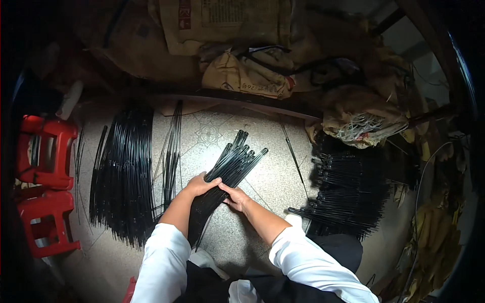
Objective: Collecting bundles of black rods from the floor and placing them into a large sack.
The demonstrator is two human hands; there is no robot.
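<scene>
A thick bundle of thin black rods [230,169] is held between my two hands, tilted so that its far ends point up and to the right. Those far ends look thicker and stand unevenly. My left hand [200,186] grips the bundle from the left side, thumb across the top. On the other side my right hand [236,197] closes round it, its thumb near the left one and its fingers partly hidden beneath. The near ends of the rods run down between my forearms.
Left lies a wide pile of black rods [124,171], beside a few loose rods [173,151]. Stacked black bundles [348,189] lie right. A single rod [293,154] rests on the speckled floor. Red stools [48,222] stand far left; sacks [242,76] lie behind a low beam [237,101].
</scene>
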